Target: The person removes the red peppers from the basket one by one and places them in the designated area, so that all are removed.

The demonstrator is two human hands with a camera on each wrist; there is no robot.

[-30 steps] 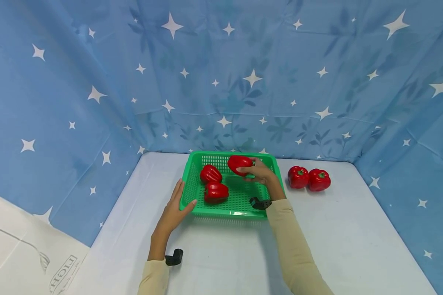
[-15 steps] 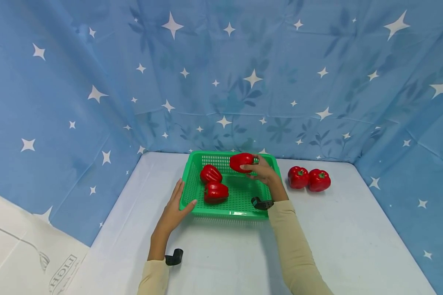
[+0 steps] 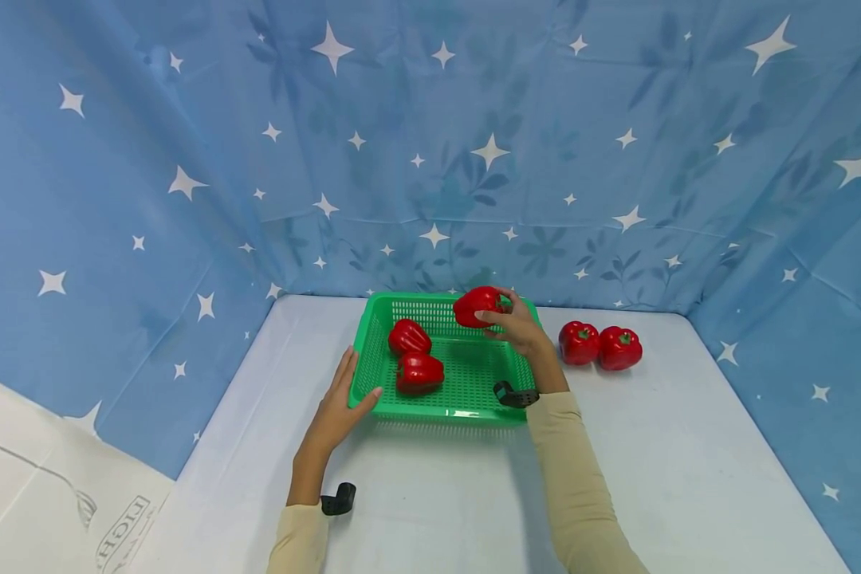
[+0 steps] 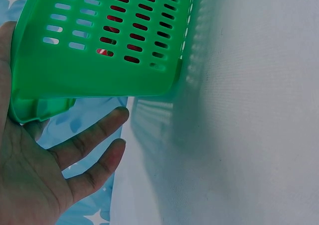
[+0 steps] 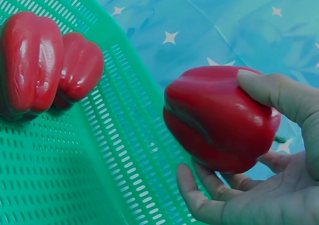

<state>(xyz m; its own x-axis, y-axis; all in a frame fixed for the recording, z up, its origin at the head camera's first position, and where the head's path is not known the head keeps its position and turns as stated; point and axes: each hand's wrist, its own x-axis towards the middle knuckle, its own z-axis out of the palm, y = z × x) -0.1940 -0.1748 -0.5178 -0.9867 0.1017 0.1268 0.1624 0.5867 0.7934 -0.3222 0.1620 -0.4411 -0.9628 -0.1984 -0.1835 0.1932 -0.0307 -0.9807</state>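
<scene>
My right hand (image 3: 518, 325) holds a red bell pepper (image 3: 476, 308) above the back right part of a green plastic basket (image 3: 409, 411). In the right wrist view, thumb and fingers pinch that pepper (image 5: 214, 118) near its green stem end. Two more bell peppers, one further back (image 3: 409, 338) and one nearer (image 3: 420, 373), lie inside the basket on its left side. At the basket's front left corner rests my left hand (image 3: 336, 416), fingers straight along the outside. The left wrist view shows two of its fingers (image 4: 94, 135) spread, apart from the basket wall (image 4: 89, 78).
Two other red bell peppers, a left one (image 3: 579, 344) and a right one (image 3: 620, 348), sit side by side on the white table (image 3: 689, 454), right of the basket. A blue curtain (image 3: 445, 191) with white stars stands behind and at both sides.
My right hand has lifted the held bell pepper slightly and moved it rightward and back over the basket. The left hand and the other peppers have stayed put.
</scene>
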